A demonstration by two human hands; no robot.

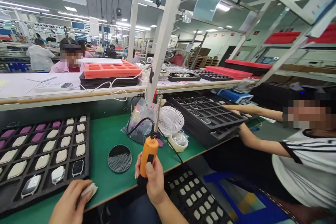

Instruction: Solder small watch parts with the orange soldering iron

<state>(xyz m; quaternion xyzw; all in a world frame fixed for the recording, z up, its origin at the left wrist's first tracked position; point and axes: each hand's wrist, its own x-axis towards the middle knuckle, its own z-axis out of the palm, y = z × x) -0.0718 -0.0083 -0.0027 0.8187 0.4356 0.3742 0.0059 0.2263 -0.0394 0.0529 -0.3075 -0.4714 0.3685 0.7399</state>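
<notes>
My right hand (155, 182) is wrapped round an orange electric screwdriver (149, 150), the thumb by its black switch. A black cord and a metal spring rise from its top; its lower end is hidden by my fingers. My left hand (72, 201) pinches a small whitish piece (89, 191) whose kind I cannot make out, at the bench's front edge. Just beyond that hand lies a black compartment tray (88, 140) of pale watch cases (61, 155), some purple pieces (38, 136) and a few watches with dark screens (78, 168).
On the green bench (102, 129) are a round mesh-topped dish (119, 159), a plastic bag (140, 122), a white fan (170, 119) and a tape roll (178, 141). A co-worker's arms (252, 138) reach to stacked black trays (210, 112). Another tray (195, 196) sits lower right.
</notes>
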